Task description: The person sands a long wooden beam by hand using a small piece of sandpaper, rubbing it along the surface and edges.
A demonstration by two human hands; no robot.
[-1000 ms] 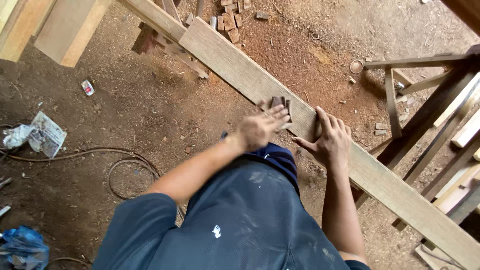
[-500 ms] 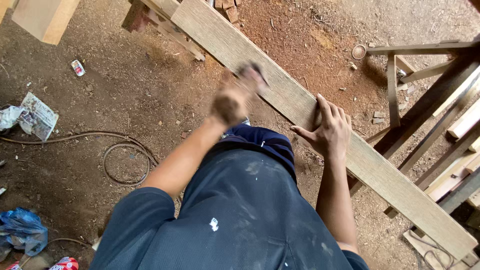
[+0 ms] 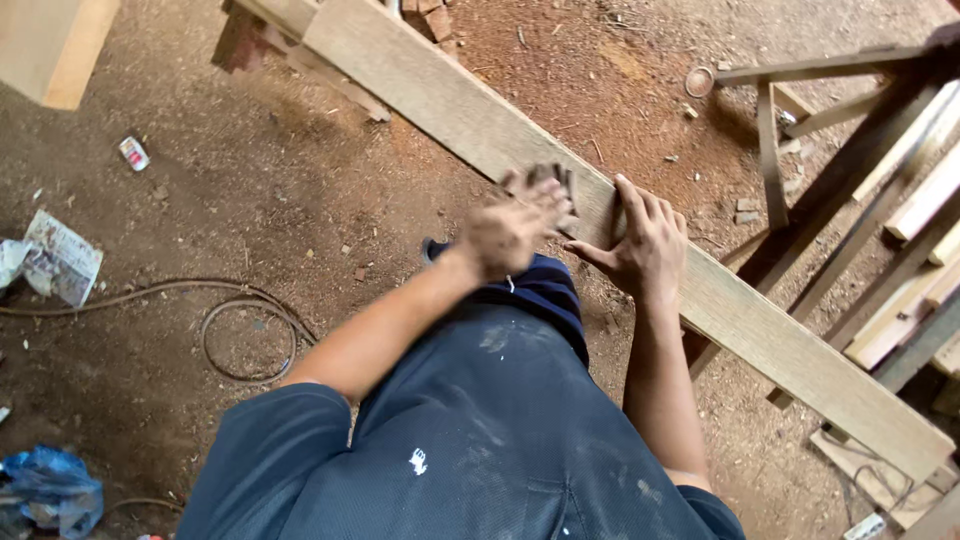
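1. A long pale wooden plank (image 3: pixel 760 330) runs diagonally from the upper left to the lower right of the view, raised above a reddish dirt floor (image 3: pixel 300 190); its top face is bare and dusty.
2. The left hand (image 3: pixel 510 230) is blurred; it lies over the near edge of the plank, fingers curled round a small dark piece that looks like a sanding block or folded abrasive sheet (image 3: pixel 555 185); the piece presses on the plank's top face; how tight the grip is I cannot tell through the blur.
3. The right hand (image 3: pixel 645 245) is sharp; it lies flat and spread on the plank just beside the left hand, palm down, fingers splayed toward the far edge, thumb stretched toward the left hand; it holds nothing and only bears on the wood.
4. The two hands are near each other but apart, a short bare strip of plank showing between them.
5. The person wears dark blue trousers (image 3: pixel 480 440), speckled with pale dust, below both forearms.
6. On the floor to the left lie a looped cable (image 3: pixel 240 335), a crumpled paper (image 3: pixel 60 260) and a blue plastic bag (image 3: pixel 50 490); a small packet (image 3: pixel 133 153) lies further up.
7. To the right stand stacked timber lengths (image 3: pixel 900 270) and a dark wooden frame (image 3: pixel 790 110), well apart from the hands; a small metal ring (image 3: pixel 699 81) lies on the dirt near the frame.
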